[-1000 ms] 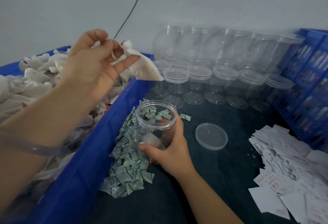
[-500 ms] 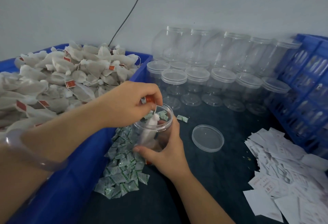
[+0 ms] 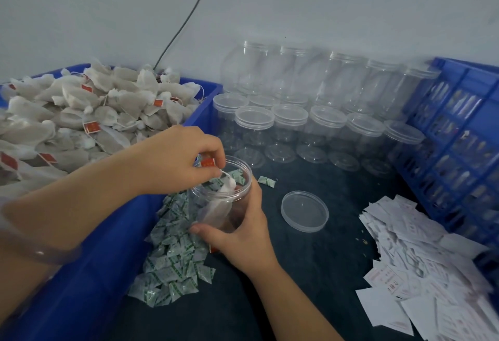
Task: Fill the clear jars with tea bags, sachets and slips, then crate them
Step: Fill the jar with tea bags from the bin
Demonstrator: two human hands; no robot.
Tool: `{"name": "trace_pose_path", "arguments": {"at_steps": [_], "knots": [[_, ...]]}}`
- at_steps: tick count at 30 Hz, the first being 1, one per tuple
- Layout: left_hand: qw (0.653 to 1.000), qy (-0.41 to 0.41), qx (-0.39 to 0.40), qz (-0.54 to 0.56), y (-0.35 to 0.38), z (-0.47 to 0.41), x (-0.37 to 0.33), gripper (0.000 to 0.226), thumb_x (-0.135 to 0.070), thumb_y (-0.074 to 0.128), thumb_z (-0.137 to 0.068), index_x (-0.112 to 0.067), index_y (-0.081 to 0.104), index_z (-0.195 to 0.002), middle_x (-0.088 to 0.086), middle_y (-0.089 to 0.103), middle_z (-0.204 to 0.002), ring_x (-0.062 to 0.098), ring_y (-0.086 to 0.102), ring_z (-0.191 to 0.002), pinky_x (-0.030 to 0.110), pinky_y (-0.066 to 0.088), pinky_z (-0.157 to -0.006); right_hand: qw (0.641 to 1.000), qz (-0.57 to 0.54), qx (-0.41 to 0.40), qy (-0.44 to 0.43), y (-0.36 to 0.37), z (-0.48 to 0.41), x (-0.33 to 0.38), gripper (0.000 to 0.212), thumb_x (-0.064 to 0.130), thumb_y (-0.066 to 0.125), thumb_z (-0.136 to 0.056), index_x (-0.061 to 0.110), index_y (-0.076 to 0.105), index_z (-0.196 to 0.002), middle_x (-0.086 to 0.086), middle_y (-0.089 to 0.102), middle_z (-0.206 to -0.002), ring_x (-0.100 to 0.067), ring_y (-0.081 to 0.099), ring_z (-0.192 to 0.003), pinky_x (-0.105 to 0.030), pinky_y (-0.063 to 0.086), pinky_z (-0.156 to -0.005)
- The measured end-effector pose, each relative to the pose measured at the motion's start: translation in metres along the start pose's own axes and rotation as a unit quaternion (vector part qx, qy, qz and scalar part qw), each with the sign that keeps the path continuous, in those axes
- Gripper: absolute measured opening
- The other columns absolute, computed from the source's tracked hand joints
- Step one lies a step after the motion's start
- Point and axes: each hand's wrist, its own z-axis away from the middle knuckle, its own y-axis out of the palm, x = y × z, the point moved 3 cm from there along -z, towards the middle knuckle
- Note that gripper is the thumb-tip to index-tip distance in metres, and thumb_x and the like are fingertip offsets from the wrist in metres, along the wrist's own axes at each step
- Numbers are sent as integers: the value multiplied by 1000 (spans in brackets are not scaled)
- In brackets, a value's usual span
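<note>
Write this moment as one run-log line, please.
left hand: holds tea bag by its string, bag hanging in jar | right hand: grips jar | lid: off, beside jar

head view | worn on head | faces forward and down | close over left hand [image 3: 175,159], right hand [image 3: 243,235], dark table [image 3: 310,286]

Dim, cool, even light; soft shadows; edges warped, perhaps blurred.

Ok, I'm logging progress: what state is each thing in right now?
Held jar: lid off, tea bag mostly inside.
Loose lid: lying flat, apart from held jar.
Front-row jars: lidded, empty.
Left hand: pinches tea bag's string.
Right hand: grips held jar.
Blue bin: heaped with tea bags.
</note>
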Motion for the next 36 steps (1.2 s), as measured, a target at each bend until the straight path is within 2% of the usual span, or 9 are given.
{"name": "trace_pose_path", "arguments": {"at_steps": [7,10,13,16,19,23,27,33,36], "knots": [[998,-4,51,48,3,1,3,30,-40,45,-95,-30,72,-102,-12,67,-111,1,56,-109,12,39,-87,1000,-3,-2,5,0,-1,-2,112,34,91,-61,38,22,-149,11,49,-143,-11,50,-132,-45,45,-107],[991,-63,-73,88,-15,-2,24,22,-36,46,-95,-38,67,-99,-28,62,-98,-7,58,-93,2,37,-75,1000,1,1,-1,-1,0,-1,111,37,92,-58,41,25,-147,15,50,-141,-7,48,-131,-41,44,-108],[970,-174,-169,-12,-34,-1,71,23,-19,50,-97,-20,68,-111,-1,67,-113,19,60,-102,24,42,-84,1000,9,-3,2,-1,1,1,109,45,91,-56,53,24,-142,23,50,-138,0,48,-129,-28,45,-106],[933,-328,-96,-110,-38,13,131,34,-17,52,-97,-7,58,-128,18,55,-132,36,51,-120,43,41,-99,1000,11,-4,2,-2,1,1,106,47,90,-56,62,24,-137,27,50,-136,5,47,-128,-13,43,-100],[898,-407,-28,-164,-32,27,162,30,-19,54,-95,-3,60,-120,19,59,-123,33,55,-110,39,44,-94,1000,4,-2,-3,-2,1,2,106,46,91,-55,59,26,-138,26,50,-136,4,48,-128,-13,43,-100],[878,-418,47,-227,-19,30,170,25,-29,62,-90,-9,65,-105,9,63,-98,23,58,-89,33,48,-79,1000,2,3,-3,-1,2,2,108,45,92,-54,57,26,-139,27,50,-136,2,48,-128,-26,45,-104],[856,-427,73,-282,-15,26,167,23,-37,63,-86,-18,53,-77,4,59,-88,23,59,-91,39,49,-92,1000,7,-2,1,-3,2,0,107,48,91,-53,64,25,-135,34,48,-132,7,48,-126,-14,45,-98],[809,-471,70,-344,-24,27,159,16,-34,58,-88,-20,50,-87,5,60,-112,25,54,-110,42,33,-105,1000,4,-7,-6,-2,1,0,103,45,91,-53,68,27,-131,36,50,-129,11,49,-121,-2,41,-89],[823,-470,34,-316,-28,27,158,19,-31,59,-89,-16,50,-83,5,58,-98,25,55,-98,40,39,-98,1000,1,-7,-9,-3,1,1,102,43,91,-54,70,28,-128,37,50,-128,13,49,-120,-1,40,-88]]}}
